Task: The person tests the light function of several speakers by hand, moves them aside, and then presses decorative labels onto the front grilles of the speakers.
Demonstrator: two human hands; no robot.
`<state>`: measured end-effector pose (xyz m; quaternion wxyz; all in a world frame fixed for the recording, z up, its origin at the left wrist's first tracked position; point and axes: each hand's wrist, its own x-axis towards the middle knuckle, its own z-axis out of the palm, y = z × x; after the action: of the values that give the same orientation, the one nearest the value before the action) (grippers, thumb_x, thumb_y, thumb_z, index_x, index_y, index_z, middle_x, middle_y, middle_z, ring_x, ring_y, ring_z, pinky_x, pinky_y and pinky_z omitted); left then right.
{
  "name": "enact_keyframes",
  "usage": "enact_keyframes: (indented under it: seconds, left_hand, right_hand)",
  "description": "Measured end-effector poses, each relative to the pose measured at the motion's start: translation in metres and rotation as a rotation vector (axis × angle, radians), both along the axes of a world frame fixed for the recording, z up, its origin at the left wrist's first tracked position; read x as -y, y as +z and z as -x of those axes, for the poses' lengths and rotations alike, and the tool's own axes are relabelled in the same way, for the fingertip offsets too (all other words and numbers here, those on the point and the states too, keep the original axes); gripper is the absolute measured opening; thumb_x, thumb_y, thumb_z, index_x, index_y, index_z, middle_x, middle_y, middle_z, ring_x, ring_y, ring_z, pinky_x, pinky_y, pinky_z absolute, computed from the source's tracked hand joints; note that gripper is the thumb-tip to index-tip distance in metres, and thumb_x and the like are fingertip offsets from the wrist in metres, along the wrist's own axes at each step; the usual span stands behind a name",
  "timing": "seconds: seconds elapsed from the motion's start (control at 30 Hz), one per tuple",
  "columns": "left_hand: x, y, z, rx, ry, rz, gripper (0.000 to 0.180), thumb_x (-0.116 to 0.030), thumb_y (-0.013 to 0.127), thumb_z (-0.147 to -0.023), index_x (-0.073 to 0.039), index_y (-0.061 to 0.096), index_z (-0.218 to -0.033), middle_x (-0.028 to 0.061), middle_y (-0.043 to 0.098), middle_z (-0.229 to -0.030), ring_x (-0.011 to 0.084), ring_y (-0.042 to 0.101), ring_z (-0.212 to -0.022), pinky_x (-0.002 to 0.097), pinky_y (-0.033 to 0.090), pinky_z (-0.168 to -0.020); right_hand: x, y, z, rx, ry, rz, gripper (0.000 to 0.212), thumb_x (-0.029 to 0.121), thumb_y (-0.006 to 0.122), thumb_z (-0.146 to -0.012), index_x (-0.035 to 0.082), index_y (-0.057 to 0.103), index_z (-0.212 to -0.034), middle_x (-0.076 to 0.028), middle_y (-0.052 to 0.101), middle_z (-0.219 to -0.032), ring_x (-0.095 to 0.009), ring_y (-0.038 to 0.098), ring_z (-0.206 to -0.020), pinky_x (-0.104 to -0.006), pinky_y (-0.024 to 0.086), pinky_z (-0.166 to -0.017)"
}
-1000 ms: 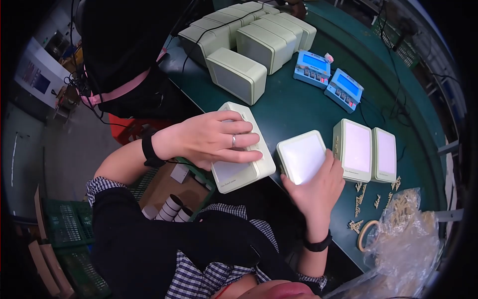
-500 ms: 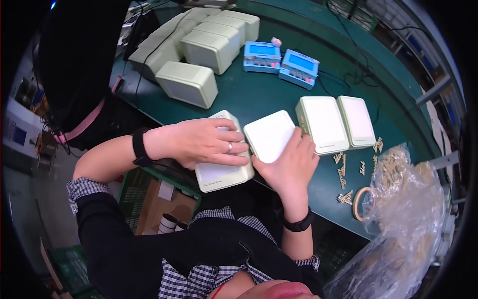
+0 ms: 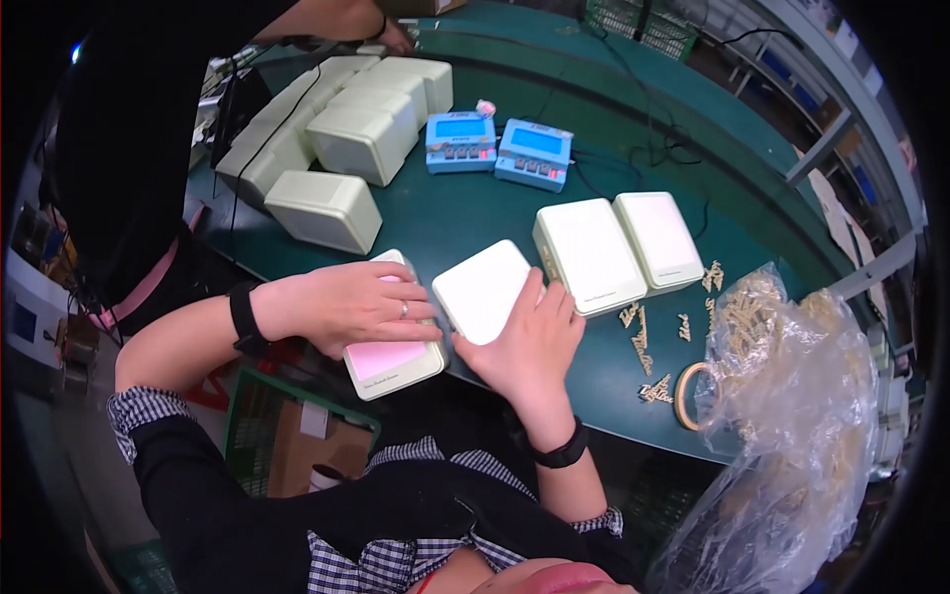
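Now, with 12 o'clock at the top of the view, everything on the dark green worktop [image 3: 465, 213] has slid toward 9 o'clock since half a second ago, as the camera has turned. Another person's bare forearm [image 3: 322, 20] shows plainly near 11 o'clock, and the panel beneath the left hand has taken on a pink tint.

The left hand [image 3: 358, 309] lies across a pale green, round-cornered box with a flat panel [image 3: 396, 364]; its fingers are slightly apart, reaching toward 3 o'clock over the panel. The thumb is hidden, so I cannot tell whether they grip. The right hand [image 3: 524, 345] has its thumb and fingers wide apart, closed about a pale box with a bright white face [image 3: 482, 289], the thumb at its lower left edge and the fingertips at its right edge.

The left hand's box sits at the worktop's near edge, panel up, long axis running from between 11 and 12 to between 5 and 6 o'clock. Just beside it, toward 2 o'clock, the right hand's box turns its face upward; the hand covers its near end, so its long axis is unclear.
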<state>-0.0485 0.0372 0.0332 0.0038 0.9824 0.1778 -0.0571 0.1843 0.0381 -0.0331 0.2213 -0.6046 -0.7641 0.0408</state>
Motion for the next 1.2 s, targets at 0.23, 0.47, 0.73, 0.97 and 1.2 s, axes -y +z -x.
enact_keyframes:
  seconds: [0.23,0.47,0.73,0.97,1.2]
  left_hand:
    - [-0.010,-0.001,0.020,-0.047,0.165,-0.312,0.058,-0.014,0.069,-0.075,-0.009,0.054,-0.131,0.0090,0.057,-0.130,0.0261,0.052,-0.126,0.0454,0.040,-0.104]
    - [0.041,-0.020,-0.003,0.271,0.487,-0.362,0.058,-0.020,0.070,-0.079,-0.009,0.055,-0.134,0.0096,0.055,-0.137,0.0288,0.050,-0.129,0.0470,0.039,-0.107]
    - [0.048,-0.052,-0.038,0.363,0.559,-0.183,0.068,-0.032,0.072,-0.079,-0.010,0.051,-0.140,0.0137,0.047,-0.147,0.0352,0.042,-0.137,0.0524,0.032,-0.112]
    - [0.035,-0.067,-0.046,0.396,0.650,-0.198,0.063,-0.035,0.072,-0.079,-0.018,0.056,-0.137,0.0091,0.049,-0.145,0.0309,0.047,-0.132,0.0503,0.036,-0.109]
    - [0.033,-0.072,-0.051,0.447,0.693,-0.264,0.060,-0.037,0.073,-0.078,-0.021,0.059,-0.134,0.0057,0.054,-0.141,0.0277,0.051,-0.128,0.0477,0.039,-0.105]
  right_hand:
    - [-0.007,-0.015,0.012,-0.173,0.020,-0.261,0.091,0.046,0.075,-0.077,-0.005,0.035,-0.141,-0.030,0.041,-0.134,-0.044,0.041,-0.127,-0.0551,0.033,-0.104]
    - [-0.022,0.009,-0.073,-0.471,0.136,-0.169,0.083,0.044,0.069,-0.086,0.000,0.033,-0.147,-0.027,0.033,-0.147,-0.048,0.028,-0.137,-0.0613,0.023,-0.112]
    - [-0.020,0.006,-0.096,0.093,0.084,0.065,0.079,0.043,0.079,-0.078,0.006,0.046,-0.139,-0.028,0.035,-0.145,-0.048,0.031,-0.135,-0.0550,0.032,-0.110]
    - [0.027,-0.028,-0.101,-0.142,0.028,-0.097,0.081,0.037,0.085,-0.068,0.003,0.049,-0.132,-0.030,0.039,-0.137,-0.048,0.035,-0.131,-0.0546,0.035,-0.106]
    - [0.038,-0.006,-0.111,-0.215,-0.106,-0.149,0.088,0.029,0.085,-0.061,0.000,0.047,-0.135,-0.026,0.045,-0.128,-0.045,0.042,-0.121,-0.0515,0.039,-0.100]
